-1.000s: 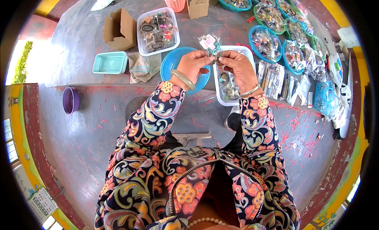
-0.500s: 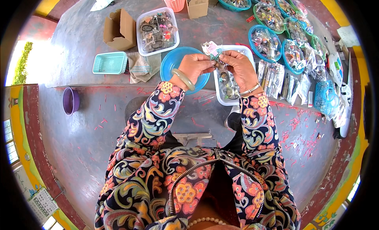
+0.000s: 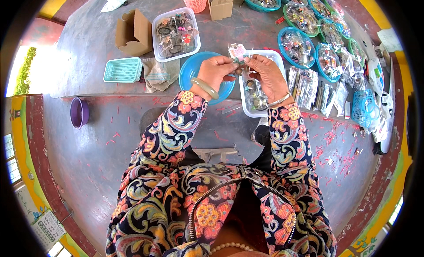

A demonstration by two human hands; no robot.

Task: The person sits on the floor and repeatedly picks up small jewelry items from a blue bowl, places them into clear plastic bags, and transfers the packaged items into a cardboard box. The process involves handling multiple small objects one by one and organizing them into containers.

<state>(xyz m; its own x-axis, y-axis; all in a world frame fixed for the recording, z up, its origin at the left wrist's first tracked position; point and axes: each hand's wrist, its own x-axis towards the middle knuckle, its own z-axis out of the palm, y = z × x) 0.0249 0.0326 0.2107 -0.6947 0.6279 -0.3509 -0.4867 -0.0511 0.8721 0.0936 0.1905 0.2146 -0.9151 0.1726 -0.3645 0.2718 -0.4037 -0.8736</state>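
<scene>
My left hand [image 3: 215,73] and my right hand [image 3: 266,73] meet over the gap between a blue basin [image 3: 189,71] and a white tray [image 3: 246,107]. Between their fingertips they pinch a small pink-and-white card [image 3: 237,50] with a teal piece at its lower end. Something brownish shows just under the fingers, too small to make out. Dark hair ties [image 3: 255,94] in clear wrappings lie in the white tray beneath my right hand. My fingers hide part of what they grip.
Another white tray [image 3: 197,45] of dark hair ties stands at the back, beside an open cardboard box [image 3: 140,35]. A teal basket [image 3: 123,70] and a cloth [image 3: 160,75] are at left. Blue and green baskets of wrapped goods [image 3: 297,48] crowd the right. A purple basin [image 3: 78,113] stands at lower left.
The pink-and-white card has turned in my fingers and now stands more upright. My left fingertips have shifted slightly to the left; the containers have stayed put.
</scene>
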